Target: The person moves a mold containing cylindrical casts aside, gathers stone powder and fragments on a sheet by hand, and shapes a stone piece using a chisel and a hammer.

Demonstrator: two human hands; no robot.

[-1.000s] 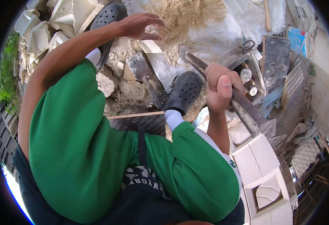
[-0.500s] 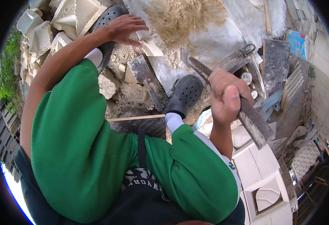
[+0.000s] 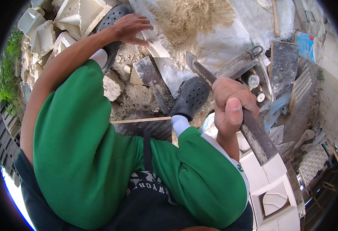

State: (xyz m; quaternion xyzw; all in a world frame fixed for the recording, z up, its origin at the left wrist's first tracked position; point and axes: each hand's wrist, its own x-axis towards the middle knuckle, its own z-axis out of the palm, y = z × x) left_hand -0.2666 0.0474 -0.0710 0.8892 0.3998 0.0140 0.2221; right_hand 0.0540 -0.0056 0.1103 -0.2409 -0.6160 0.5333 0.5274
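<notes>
Plainly, the right hand [image 3: 234, 102] has its fingers wrapped around one long-handled tool [image 3: 259, 140], which passes through the fist; its long axis slants from a flat grey blade [image 3: 190, 61] at the upper left to a thick butt at the lower right; the blade end points toward the side of the left hand [image 3: 129, 29], well apart from it. The left hand's fingers are spread, loosely bent and holding nothing; one pale chunk [image 3: 160, 47] lies just below and right of them, though I cannot tell whether they touch; the left hand is the nearer to it. Farther out are two dark clogs [image 3: 192, 97], one on each foot; two round rods [image 3: 252, 80] in one wooden box [image 3: 268, 82]; one blue-and-white bucket [image 3: 305, 46]; one mound of sand [image 3: 194, 19].
</notes>
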